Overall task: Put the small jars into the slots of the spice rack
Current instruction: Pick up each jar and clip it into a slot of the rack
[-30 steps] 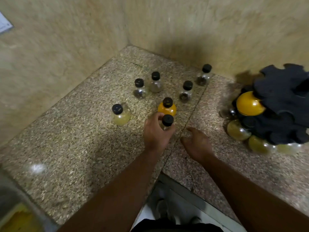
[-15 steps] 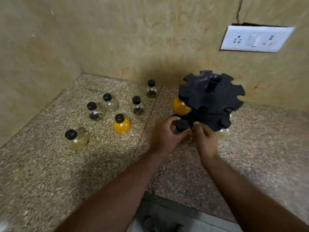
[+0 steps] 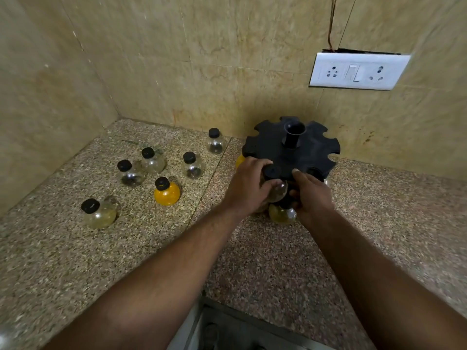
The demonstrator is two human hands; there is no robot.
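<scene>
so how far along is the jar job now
Done: an orange jar and a yellowish jar sit in the rack's lower tier. In hand: the left hand fits a clear jar into a top slot while the right hand grips the rack. Left: six jars stand on the counter.

I have one wide-angle view, worn on the head: it looks forward and down across the countertop [image 3: 252,261] to its back-left corner, from close above its near edge.
</scene>
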